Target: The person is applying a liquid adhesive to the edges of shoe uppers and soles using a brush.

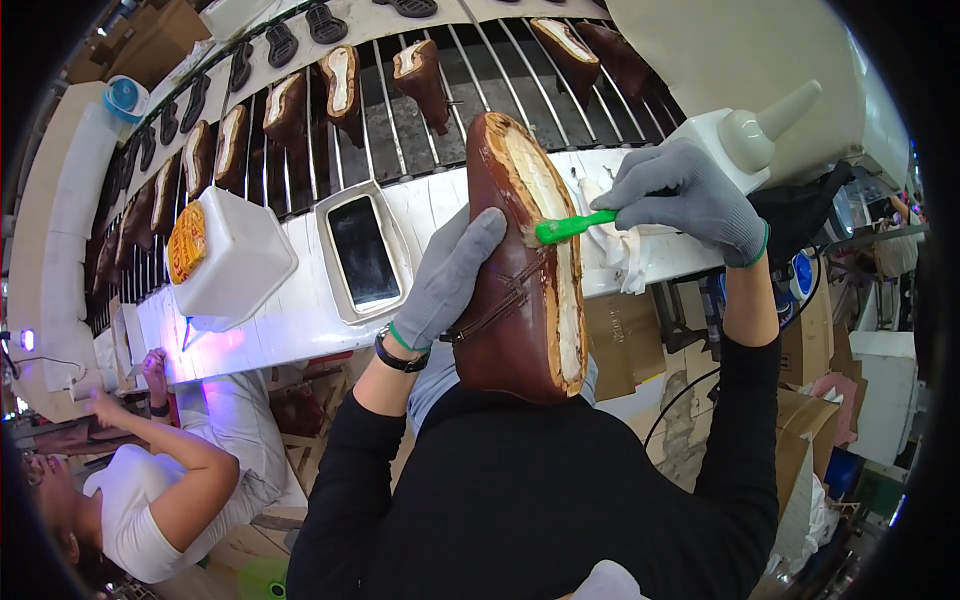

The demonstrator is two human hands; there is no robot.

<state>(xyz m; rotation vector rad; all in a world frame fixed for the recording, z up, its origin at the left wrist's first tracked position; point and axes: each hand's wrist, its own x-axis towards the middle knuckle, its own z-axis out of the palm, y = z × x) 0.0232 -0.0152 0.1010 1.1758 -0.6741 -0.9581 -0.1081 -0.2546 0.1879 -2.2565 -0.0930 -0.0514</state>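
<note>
A brown leather shoe upper (490, 345) is turned bottom up in front of me, its pale underside (545, 215) facing me. My left hand (448, 270), in a grey glove, is closed round its side, thumb on the leather. In my gloved right hand (690, 200) is a green-handled brush (575, 227), pinched by its handle. Its bristles touch the edge of the underside near the middle of the shoe. Straps cross the upper below my left thumb. A white cloth (625, 250) lies on the bench beneath the brush.
A phone (364, 250) lies in a white tray (325, 212) to the left, near a white container (245, 262). Beyond, a metal-bar rack (385, 110) carries several shoes and a row of black soles (282, 45). A white nozzle bottle (750, 140) stands right. Another person (160, 485) sits at left.
</note>
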